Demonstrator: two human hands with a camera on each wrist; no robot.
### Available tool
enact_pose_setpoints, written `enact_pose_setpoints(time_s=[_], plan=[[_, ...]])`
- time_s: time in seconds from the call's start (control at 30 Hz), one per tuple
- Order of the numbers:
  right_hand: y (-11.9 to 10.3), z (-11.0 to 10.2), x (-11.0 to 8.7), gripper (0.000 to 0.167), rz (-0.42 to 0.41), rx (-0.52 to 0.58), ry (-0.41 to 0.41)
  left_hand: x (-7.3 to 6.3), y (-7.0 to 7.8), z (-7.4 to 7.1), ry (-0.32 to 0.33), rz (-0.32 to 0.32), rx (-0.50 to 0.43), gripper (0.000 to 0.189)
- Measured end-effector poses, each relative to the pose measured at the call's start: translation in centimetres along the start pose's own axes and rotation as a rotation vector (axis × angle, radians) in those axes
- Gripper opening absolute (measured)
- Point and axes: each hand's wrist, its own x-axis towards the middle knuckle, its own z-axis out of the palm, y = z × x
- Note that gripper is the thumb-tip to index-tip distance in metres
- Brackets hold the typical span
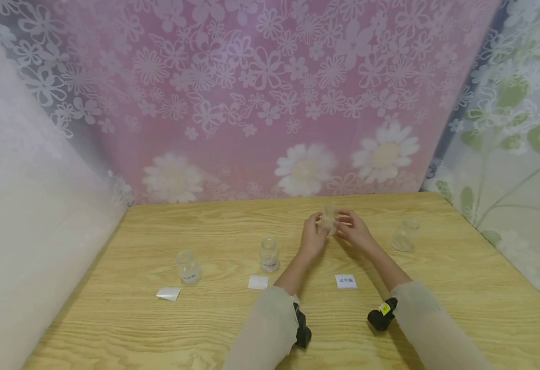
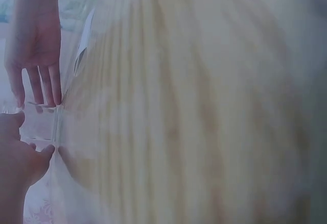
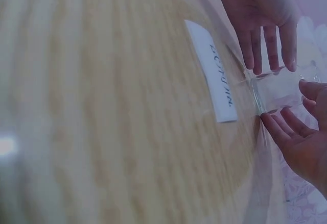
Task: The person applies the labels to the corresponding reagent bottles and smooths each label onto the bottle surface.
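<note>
A clear glass bottle (image 1: 329, 220) with a narrow neck is between my two hands toward the back of the table. My left hand (image 1: 314, 235) holds its left side, fingers and thumb against the glass. On the other side my right hand (image 1: 354, 231) grips it with thumb and fingertips. In the right wrist view the bottle (image 3: 278, 89) has fingers on both sides; whether its base touches the table I cannot tell. A white label (image 1: 346, 281) with dark handwritten characters lies in front of the hands.
Two glass bottles bearing written labels stand to the left, one in the middle (image 1: 269, 255) and one farther left (image 1: 188, 268). Before them lie pale blank slips, one (image 1: 258, 282) and another (image 1: 168, 293). An unlabelled glass bottle (image 1: 405, 235) stands right of my right hand.
</note>
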Motion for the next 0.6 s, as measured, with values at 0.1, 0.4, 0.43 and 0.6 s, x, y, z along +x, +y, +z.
enact_pose_setpoints(time_s=[0.1, 0.4, 0.43, 0.6], plan=[[0.0, 0.0, -0.5, 0.051, 0.004, 0.008, -0.001, -0.4, 0.3, 0.0, -0.007, -0.010, -0.017, 0.043], [-0.1, -0.1, -2.3, 0.049, 0.019, 0.039, -0.004, -1.8, 0.7, 0.7, 0.022, -0.033, -0.090, 0.034], [-0.1, -0.1, -2.5, 0.049, 0.017, 0.039, -0.003, -2.0, 0.7, 0.8, 0.024, -0.038, -0.094, 0.034], [-0.4, -0.2, -3.7, 0.048, 0.020, 0.034, -0.007, -3.0, 1.0, 1.1, 0.021, -0.054, -0.119, 0.034]])
